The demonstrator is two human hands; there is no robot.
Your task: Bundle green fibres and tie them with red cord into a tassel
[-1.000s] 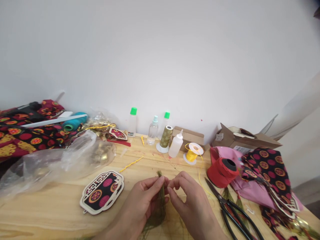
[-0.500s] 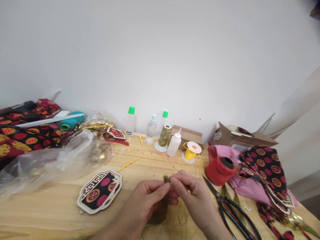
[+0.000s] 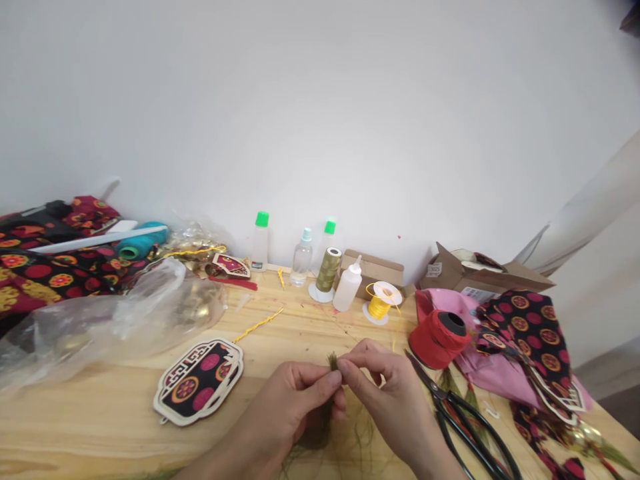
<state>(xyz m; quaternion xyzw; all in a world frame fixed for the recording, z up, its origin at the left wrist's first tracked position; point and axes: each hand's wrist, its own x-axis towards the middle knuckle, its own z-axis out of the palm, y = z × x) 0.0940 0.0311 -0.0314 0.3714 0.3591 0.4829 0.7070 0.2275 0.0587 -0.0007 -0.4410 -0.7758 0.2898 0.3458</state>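
Observation:
Near the front edge, my left hand (image 3: 295, 403) is closed around an olive-green thread tassel (image 3: 319, 430). Its cut top tuft sticks up between my fingers, and the strands hang below. Beside that tuft my right hand (image 3: 390, 393) pinches thread, its fingertips against the tassel's neck; the thread in the pinch is mostly hidden. Loose olive strands (image 3: 364, 437) trail under my right hand. Black-handled scissors (image 3: 453, 410) lie just right of it. To the left of my hands rests a vase-shaped wooden-framed ornament (image 3: 200, 380) with patterned cloth and a twisted yellow cord.
Behind my hands stand an olive thread spool (image 3: 328, 272), a white squeeze bottle (image 3: 348, 288) and a yellow cord spool (image 3: 379, 307). At right are a red thread cone (image 3: 440, 340) and patterned cloth (image 3: 530, 333). A plastic bag (image 3: 115, 327) lies left; a wall rises behind.
My fingers have shifted slightly at the tassel's neck, with the right fingertips now closer to the left thumb. The whole view has moved a little; the other objects stay put.

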